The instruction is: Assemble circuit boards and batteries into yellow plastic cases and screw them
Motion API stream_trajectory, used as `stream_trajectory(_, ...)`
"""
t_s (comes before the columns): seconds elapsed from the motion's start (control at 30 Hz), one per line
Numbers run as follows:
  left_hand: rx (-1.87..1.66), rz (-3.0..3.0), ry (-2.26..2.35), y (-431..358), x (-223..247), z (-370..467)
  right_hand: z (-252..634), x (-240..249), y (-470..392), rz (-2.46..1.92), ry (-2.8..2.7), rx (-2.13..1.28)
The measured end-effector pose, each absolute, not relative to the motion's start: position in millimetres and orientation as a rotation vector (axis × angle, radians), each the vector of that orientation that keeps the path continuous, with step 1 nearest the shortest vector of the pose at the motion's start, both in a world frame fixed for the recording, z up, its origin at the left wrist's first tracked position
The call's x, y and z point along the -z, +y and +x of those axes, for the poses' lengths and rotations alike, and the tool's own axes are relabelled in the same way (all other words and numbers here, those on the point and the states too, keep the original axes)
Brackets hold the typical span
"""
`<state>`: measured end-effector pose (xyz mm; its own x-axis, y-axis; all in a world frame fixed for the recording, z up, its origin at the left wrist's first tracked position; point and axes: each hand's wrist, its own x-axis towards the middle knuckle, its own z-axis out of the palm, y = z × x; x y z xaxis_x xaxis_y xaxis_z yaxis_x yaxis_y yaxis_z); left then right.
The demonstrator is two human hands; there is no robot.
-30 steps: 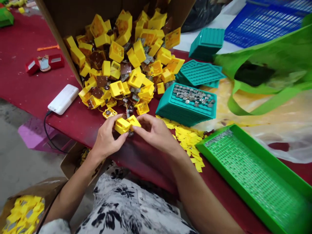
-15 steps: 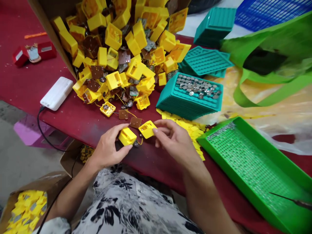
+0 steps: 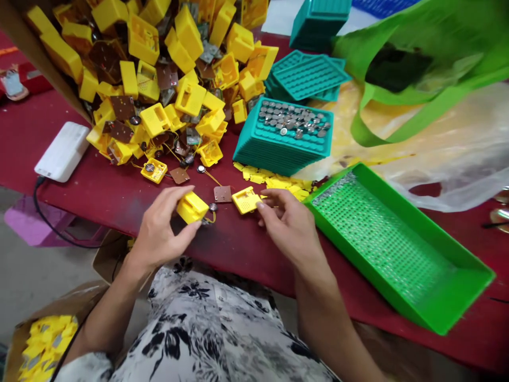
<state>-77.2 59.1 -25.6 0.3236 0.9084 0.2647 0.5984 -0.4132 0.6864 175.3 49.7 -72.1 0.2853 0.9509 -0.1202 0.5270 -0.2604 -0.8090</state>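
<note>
My left hand [image 3: 163, 225] grips a yellow plastic housing [image 3: 191, 207] between thumb and fingers, over the table's front part. My right hand [image 3: 288, 223] pinches the right edge of a flat yellow cover [image 3: 245, 201] with small speaker holes. Between the two lie a brown circuit board [image 3: 222, 194] and a small round black part [image 3: 213, 207] on yellow wires near the housing. Behind them rest another brown board [image 3: 180, 175], a small round part [image 3: 201, 169] on a wire and a yellow piece with a round metal part [image 3: 154, 170].
A heap of yellow housings [image 3: 191, 99] spills from a carton at the back left. Stacked teal trays [image 3: 278, 148] hold button cells. A green tray [image 3: 441, 313] lies right, a green bag [image 3: 417, 114] behind it. A white power bank [image 3: 62, 152] with a cable sits left.
The view has shifted, so most things appear further left. The flat yellow cover in my right hand is further from the housing in my left hand, and the brown board between them has turned.
</note>
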Motion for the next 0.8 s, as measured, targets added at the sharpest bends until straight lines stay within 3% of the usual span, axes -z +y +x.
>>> stream_trajectory(0.27, -0.94, 1.636, 1.556, 59, 26, -95, 173, 53, 35, -1.803, -1.537, -0.275)
stream_trajectory(0.4, -0.924, 1.514, 1.595, 58, 29, -97, 142, 52, 35, -1.529, -1.84, -0.349)
stream_trajectory(0.57, -0.92, 1.356, 1.594, 57, 29, -102, 108, 75, 48, -1.582, -2.079, -0.317)
stream_trajectory(0.67, -0.866, 1.158, 1.501, 56, 26, -106, 105, 80, 51, -1.544, -2.018, -0.309)
stream_trajectory(0.8, -0.776, 0.864, 1.285, 56, 21, -107, 117, 66, 47, -1.495, -1.767, -0.572)
